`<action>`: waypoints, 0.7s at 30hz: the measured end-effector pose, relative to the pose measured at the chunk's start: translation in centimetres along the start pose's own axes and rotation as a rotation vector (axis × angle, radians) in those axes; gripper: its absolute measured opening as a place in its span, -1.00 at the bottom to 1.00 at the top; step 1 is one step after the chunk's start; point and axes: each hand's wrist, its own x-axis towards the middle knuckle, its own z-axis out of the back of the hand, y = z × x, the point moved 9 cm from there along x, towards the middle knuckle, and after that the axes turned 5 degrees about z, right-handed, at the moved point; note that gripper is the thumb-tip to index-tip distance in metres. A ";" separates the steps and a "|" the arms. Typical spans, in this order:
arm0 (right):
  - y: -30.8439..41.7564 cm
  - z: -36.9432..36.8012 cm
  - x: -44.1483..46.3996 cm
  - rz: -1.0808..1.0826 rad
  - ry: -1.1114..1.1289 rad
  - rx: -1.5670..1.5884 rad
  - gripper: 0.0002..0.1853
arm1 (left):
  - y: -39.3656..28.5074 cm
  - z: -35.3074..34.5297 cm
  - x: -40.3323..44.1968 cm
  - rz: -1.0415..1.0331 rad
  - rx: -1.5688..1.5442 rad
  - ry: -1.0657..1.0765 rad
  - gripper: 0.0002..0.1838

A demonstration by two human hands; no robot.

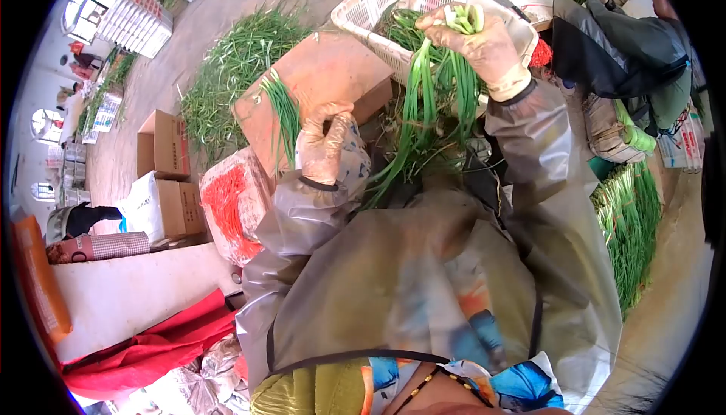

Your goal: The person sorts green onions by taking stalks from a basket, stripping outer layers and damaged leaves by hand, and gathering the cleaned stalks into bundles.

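In the head view, the right hand (pixel 484 48), gloved, is closed firmly around a bunch of green onions (pixel 423 101), pale ends uppermost, leaves hanging in front of the white crate (pixel 354 15). The left hand (pixel 321 154), also gloved, is half curled, thumb near forefinger; whether it pinches anything cannot be told. Risks noted: an uneven grip could let single stalks slip from the bunch; the long leaves could snag on the crate's rim or tangle with the loose greens beneath; a sweep of the left sleeve (pixel 306 207) could knock the small bunch (pixel 281 108) off the brown board (pixel 325 59). Surroundings: a loose green heap (pixel 242 67) lies beyond the board, and red strands (pixel 227 203) rest near the left forearm. The board and crate restrict forward reach; a co-worker (pixel 665 74) sits near on the right, limiting elbow room.
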 end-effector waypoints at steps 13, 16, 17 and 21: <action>-0.3 -0.9 1.3 -0.114 -0.025 -0.084 -0.79 | -4.1 -10.8 3.9 0.112 -0.270 0.453 -0.80; -1.8 0.6 -0.7 -0.217 -0.097 -0.139 -0.77 | -4.0 -9.7 3.8 0.136 -0.365 0.379 -0.79; -2.8 -0.4 -1.3 -0.301 -0.023 -0.100 -0.77 | -3.8 -9.2 3.7 0.191 -0.341 0.353 -0.81; -5.2 -3.7 -3.1 -0.407 0.058 -0.026 -0.70 | -1.5 -8.9 2.9 0.390 -0.275 0.357 -0.77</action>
